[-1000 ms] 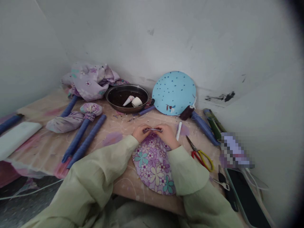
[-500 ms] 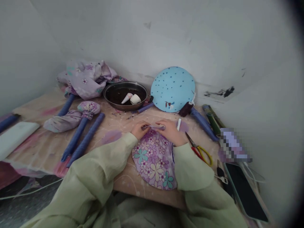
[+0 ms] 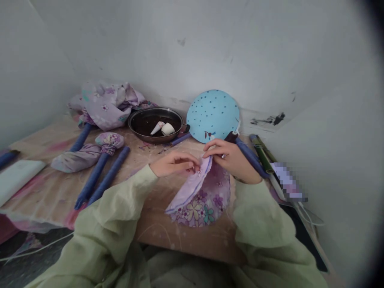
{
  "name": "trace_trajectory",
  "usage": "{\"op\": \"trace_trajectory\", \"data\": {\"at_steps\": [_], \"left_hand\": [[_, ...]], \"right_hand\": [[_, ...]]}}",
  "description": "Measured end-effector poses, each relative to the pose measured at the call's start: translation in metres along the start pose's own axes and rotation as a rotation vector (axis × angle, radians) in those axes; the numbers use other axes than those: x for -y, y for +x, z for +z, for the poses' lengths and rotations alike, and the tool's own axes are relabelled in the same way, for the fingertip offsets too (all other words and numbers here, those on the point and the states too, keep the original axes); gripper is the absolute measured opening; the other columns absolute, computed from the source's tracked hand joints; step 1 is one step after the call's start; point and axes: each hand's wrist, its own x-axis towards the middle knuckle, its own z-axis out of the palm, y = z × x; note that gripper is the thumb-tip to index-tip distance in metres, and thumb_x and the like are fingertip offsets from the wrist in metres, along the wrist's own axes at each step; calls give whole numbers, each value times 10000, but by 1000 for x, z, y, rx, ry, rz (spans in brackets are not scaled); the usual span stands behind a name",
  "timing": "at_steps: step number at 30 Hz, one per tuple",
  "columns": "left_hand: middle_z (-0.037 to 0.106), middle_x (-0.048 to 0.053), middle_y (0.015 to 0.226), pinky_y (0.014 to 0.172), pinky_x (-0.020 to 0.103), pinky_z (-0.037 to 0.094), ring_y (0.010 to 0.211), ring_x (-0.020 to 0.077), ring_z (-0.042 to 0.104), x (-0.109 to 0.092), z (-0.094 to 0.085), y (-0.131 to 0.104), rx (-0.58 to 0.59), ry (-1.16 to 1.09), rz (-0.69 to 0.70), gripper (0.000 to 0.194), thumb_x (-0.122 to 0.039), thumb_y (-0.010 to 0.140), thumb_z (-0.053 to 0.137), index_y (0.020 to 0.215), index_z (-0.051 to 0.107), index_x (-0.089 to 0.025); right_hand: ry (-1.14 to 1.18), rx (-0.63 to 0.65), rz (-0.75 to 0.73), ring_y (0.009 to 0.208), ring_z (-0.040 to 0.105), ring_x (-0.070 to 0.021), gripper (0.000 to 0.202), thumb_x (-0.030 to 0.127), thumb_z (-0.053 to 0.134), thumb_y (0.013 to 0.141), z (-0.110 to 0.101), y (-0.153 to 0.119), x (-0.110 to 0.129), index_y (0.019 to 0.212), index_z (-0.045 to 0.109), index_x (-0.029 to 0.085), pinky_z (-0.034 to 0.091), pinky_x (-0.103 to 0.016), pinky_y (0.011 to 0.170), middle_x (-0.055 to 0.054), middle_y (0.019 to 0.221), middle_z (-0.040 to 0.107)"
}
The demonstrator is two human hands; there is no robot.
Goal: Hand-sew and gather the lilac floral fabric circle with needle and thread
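Observation:
A lilac floral fabric piece (image 3: 207,206) is partly raised from the table, its left side folded over so the pale back and a blue line along the edge show. My right hand (image 3: 235,160) pinches the top of the fold between thumb and fingers. My left hand (image 3: 175,163) is closed at the fold's left side, its bent fingertips on the cloth. A blue dotted disc (image 3: 213,114) leans against the wall behind my right hand. Beside it a dark thread spool (image 3: 231,137) is partly hidden by that hand.
A dark pan (image 3: 141,136) holds two white spool-like things. Blue-wrapped rods (image 3: 111,176), one with a tied fabric head (image 3: 109,141), lie on the left near a white box (image 3: 21,176). Bunched floral cloth (image 3: 105,106) sits behind. A phone (image 3: 303,232) and green tubes (image 3: 264,154) lie right.
The fabric, flatter before, now has its left side lifted and folded over. My hands have moved apart, the right one up and rightward. My right arm now covers the red-and-yellow-handled scissors.

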Motion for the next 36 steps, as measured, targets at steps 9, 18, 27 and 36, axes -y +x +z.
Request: {"op": "trace_trajectory", "data": {"at_steps": [9,18,27,36], "left_hand": [[557,67,1159,595,185,469,783,104,596,-59,-17,34,-143,110,207,359,-309,790,630,1108,518,-187],[626,18,804,482,173,388,517,50,468,-49,-18,43,15,206,18,235,-324,733,659,881,618,-147],[631,42,940,546,177,380,581,57,464,-71,-25,42,-444,681,447,169,-266,816,574,916,612,-135],[679,54,937,643,214,445,694,130,599,18,7,-5,16,722,-5,352,-242,673,717,1004,636,-152]], "right_hand": [[402,140,-149,999,617,-157,217,202,553,850,-57,18,22,750,730,279,491,-328,904,4,1093,619],[692,48,155,978,615,-170,339,375,594,831,-34,-8,0,1150,614,263,516,-307,803,-63,1187,603],[263,-355,155,660,573,-147,197,385,688,747,-49,-12,-2,775,676,190,448,-263,608,-3,706,638],[78,122,149,726,646,-179,91,240,636,795,33,-48,-19,771,716,205,479,-286,690,-24,764,716]]}}
